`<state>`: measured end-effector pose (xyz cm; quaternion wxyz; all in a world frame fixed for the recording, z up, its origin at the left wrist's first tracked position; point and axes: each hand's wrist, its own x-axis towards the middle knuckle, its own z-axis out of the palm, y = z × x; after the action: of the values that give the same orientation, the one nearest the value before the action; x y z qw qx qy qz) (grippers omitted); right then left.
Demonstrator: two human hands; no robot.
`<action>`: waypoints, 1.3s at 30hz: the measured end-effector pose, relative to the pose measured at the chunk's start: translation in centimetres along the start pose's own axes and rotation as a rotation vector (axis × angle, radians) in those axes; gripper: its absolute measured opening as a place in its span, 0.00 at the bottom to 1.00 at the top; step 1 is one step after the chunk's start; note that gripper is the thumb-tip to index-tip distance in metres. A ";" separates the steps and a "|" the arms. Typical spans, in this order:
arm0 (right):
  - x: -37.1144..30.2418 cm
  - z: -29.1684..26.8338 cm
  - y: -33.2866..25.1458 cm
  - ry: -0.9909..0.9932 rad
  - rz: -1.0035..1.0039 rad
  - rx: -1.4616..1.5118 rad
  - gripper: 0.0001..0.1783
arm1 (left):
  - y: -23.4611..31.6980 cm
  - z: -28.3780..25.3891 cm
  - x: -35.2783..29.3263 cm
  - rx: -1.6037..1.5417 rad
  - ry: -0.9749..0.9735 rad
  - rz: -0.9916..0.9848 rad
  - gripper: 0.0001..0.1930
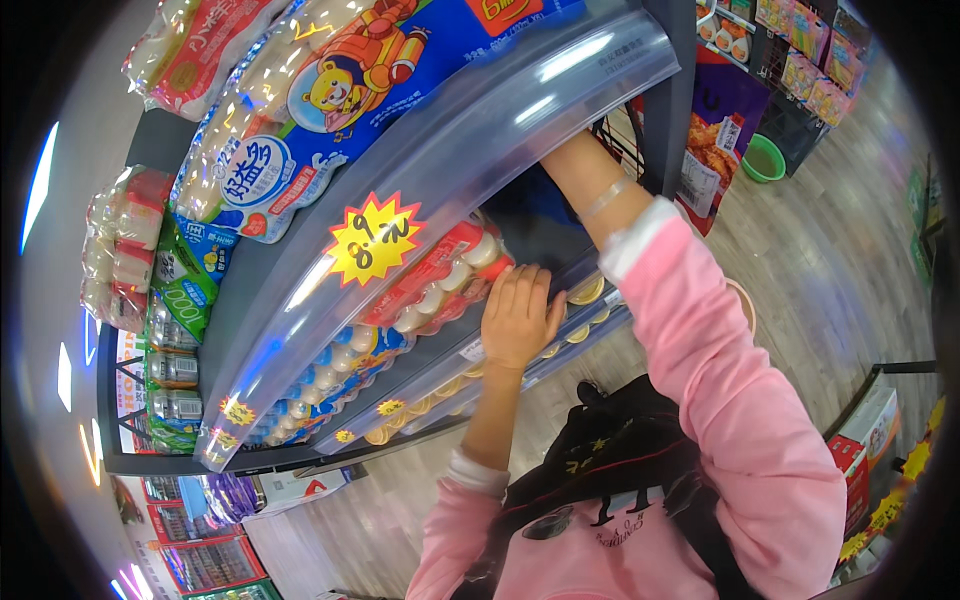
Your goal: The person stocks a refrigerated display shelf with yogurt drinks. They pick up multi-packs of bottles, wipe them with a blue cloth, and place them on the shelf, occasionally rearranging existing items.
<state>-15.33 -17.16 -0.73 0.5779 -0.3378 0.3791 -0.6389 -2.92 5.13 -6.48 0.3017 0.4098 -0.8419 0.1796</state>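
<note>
Resting my left hand (522,315) against the end of the red pack (437,283), I have the fingers laid side by side and the thumb apart, not wrapped round it. The pack lies just left of those fingers, on the grey shelf (448,347). My right wrist (592,190) goes in above and to the right; that hand is hidden, so I can't tell what it holds, if anything.

Pushing hard on one end could slew the pack into the blue pack (335,375) farther left; slick film might slip under flat fingers. The clear strip (560,85) could catch my right arm if I lifted too soon.

The film is thin, shiny and crinkled over pale, rounded bottle ends. The strip looks smooth and glossy, with a spiky yellow tag (373,238) up to my left hand's left. Gold round things (586,291) sit just right of it.
</note>
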 end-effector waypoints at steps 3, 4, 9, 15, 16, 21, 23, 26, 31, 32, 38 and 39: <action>-0.1 -1.7 0.7 0.018 0.052 0.124 0.32 | 0.4 -0.4 0.4 0.023 0.022 0.009 0.17; 0.0 -2.4 0.5 0.016 0.068 0.138 0.33 | 0.4 -0.4 0.5 0.017 0.027 0.012 0.17; -0.5 -3.2 -2.2 -0.032 0.172 0.191 0.30 | 0.2 -0.1 0.3 0.012 0.038 0.029 0.16; -8.5 -1.3 -6.6 -0.184 0.362 0.054 0.26 | 0.1 -0.4 -0.4 0.037 0.008 0.001 0.16; -10.7 -1.0 -7.2 -0.175 0.341 0.059 0.27 | 0.2 -0.4 -0.3 0.035 0.010 -0.004 0.16; -15.7 -3.1 -4.5 -0.042 0.369 0.181 0.27 | 0.3 -0.2 -0.4 0.026 0.039 -0.008 0.17; -17.7 -3.2 -3.8 0.054 0.345 0.227 0.25 | 0.4 -0.2 -0.3 0.016 0.036 -0.003 0.17; -20.6 -2.7 -3.6 0.193 0.272 0.273 0.24 | 0.5 -0.5 -0.1 0.012 0.016 0.001 0.17; -24.8 -2.5 -3.5 0.160 0.175 0.337 0.24 | 0.3 -0.4 -0.4 -0.013 0.024 -0.006 0.18; -25.3 -3.1 -3.3 0.157 0.188 0.367 0.24 | 0.1 -0.1 -0.6 -0.038 0.027 -0.008 0.18; -30.0 -7.7 -1.9 0.317 0.175 0.340 0.18 | 1.1 -2.1 -0.8 -0.506 0.112 -0.247 0.22; -30.9 -9.9 -0.5 0.274 0.159 0.354 0.17 | 1.8 -3.0 -1.2 -0.648 0.162 -0.344 0.23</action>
<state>-20.93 14.56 -4.88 0.6199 -0.1102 0.3614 -0.6877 -2.73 8.52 -5.12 0.5072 0.4131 -0.7472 -0.1174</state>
